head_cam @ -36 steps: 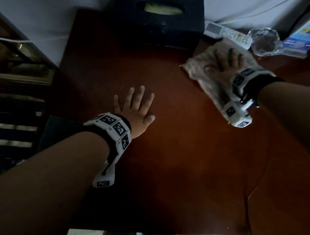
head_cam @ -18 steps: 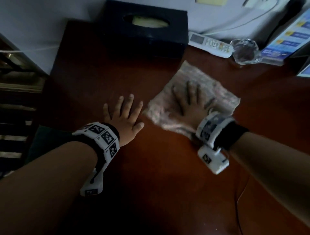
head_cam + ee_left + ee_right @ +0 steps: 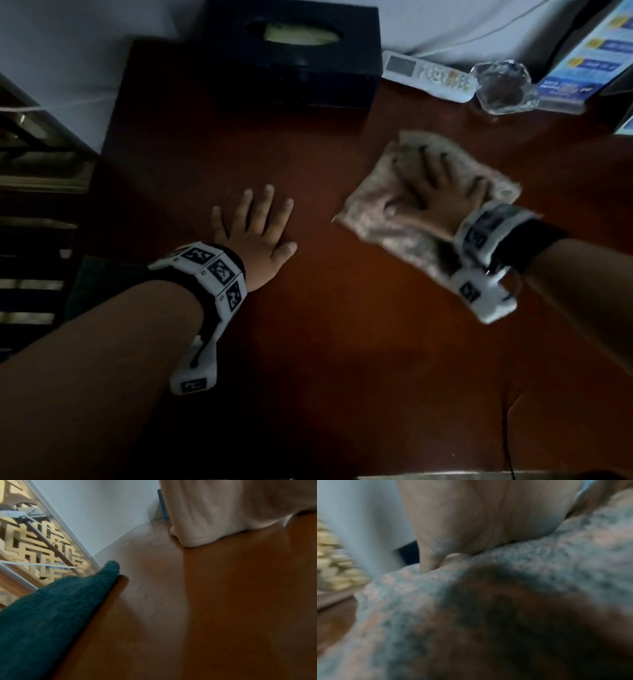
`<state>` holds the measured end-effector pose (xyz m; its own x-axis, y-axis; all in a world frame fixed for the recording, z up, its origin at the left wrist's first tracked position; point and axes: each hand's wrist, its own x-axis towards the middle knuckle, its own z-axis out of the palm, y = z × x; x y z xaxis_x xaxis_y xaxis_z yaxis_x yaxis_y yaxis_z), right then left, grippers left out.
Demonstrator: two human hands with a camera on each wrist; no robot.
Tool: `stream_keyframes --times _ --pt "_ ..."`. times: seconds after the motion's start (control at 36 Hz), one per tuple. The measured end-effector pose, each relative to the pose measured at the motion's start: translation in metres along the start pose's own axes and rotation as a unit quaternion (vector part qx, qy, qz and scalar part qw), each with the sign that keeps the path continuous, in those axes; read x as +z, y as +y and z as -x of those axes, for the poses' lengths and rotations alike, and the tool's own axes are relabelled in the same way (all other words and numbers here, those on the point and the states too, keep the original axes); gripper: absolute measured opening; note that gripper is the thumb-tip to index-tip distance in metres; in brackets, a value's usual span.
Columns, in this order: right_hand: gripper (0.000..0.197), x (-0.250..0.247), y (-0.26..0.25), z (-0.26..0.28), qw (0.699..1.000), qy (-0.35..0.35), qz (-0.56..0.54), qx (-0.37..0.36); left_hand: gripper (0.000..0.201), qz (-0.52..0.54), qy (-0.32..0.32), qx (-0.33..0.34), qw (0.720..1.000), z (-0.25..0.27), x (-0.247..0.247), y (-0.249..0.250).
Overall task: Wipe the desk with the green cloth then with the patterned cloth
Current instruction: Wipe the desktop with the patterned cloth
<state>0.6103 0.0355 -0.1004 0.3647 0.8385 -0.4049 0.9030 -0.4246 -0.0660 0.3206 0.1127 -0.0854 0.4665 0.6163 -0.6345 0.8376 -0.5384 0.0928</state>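
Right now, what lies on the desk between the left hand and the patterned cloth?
Nothing: in the head view, only bare desk separates the flat left hand from the patterned cloth under the right hand.

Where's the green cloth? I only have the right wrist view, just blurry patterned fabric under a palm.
Observer: The dark green terry cloth lies at the left edge of the reddish-brown wooden desk, beside the left forearm.
Operator: Left hand holding it?
Observer: No. The left hand lies flat on bare wood, fingers spread.
Operator: Anything near the right hand's path?
Observer: Yes. Beyond the right hand and its pale patterned cloth sit a faceted clear glass piece and a white remote control.
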Motion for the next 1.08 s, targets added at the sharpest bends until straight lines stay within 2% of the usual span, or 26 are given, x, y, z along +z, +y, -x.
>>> stream_keyframes --times 0.06,0.14,0.28,0.36,0.44,0.56,0.67,0.75,0.86,0.97,1.08 --pt "0.083 -0.008 0.025 -0.018 0.998 0.015 -0.032 0.046 0.064 -0.004 -0.006 0.003 1.000 0.000 -0.001 -0.001" --pt "0.092 -0.015 0.050 -0.028 0.989 0.031 -0.097 0.111 0.065 -0.005 -0.008 0.005 1.000 0.001 -0.002 -0.001" --pt "0.081 -0.013 0.040 -0.020 0.979 0.047 -0.127 0.152 0.064 0.002 -0.004 0.008 1.000 0.002 -0.001 -0.001" --pt "0.084 -0.001 0.024 -0.004 0.981 0.039 -0.140 0.126 0.064 0.006 0.000 0.008 1.000 0.001 -0.001 -0.001" --pt "0.088 0.016 0.003 0.024 0.992 0.040 -0.091 0.074 0.063 0.007 0.007 0.005 1.000 0.003 -0.002 0.001" --pt "0.091 0.039 -0.056 0.072 0.996 0.048 -0.069 0.029 0.062 0.004 0.015 -0.004 1.000 0.006 -0.004 0.004" --pt "0.092 0.050 -0.108 0.115 0.999 -0.004 -0.025 -0.047 0.060 -0.001 0.028 -0.013 1.000 0.005 -0.001 0.005" --pt "0.088 0.070 -0.122 0.153 0.993 -0.029 0.019 -0.110 0.059 -0.007 0.036 -0.017 0.999 0.007 0.001 0.006" --pt "0.085 0.093 -0.115 0.204 0.985 -0.029 0.005 -0.168 0.059 -0.045 0.057 -0.032 0.997 0.016 -0.003 0.014" --pt "0.083 0.085 -0.090 0.214 0.985 -0.071 0.000 -0.159 0.058 -0.054 0.084 -0.003 0.995 0.036 -0.002 0.029" --pt "0.082 0.071 -0.058 0.181 0.996 -0.047 0.016 -0.069 0.058 -0.057 0.081 0.043 0.994 0.052 0.010 0.036"
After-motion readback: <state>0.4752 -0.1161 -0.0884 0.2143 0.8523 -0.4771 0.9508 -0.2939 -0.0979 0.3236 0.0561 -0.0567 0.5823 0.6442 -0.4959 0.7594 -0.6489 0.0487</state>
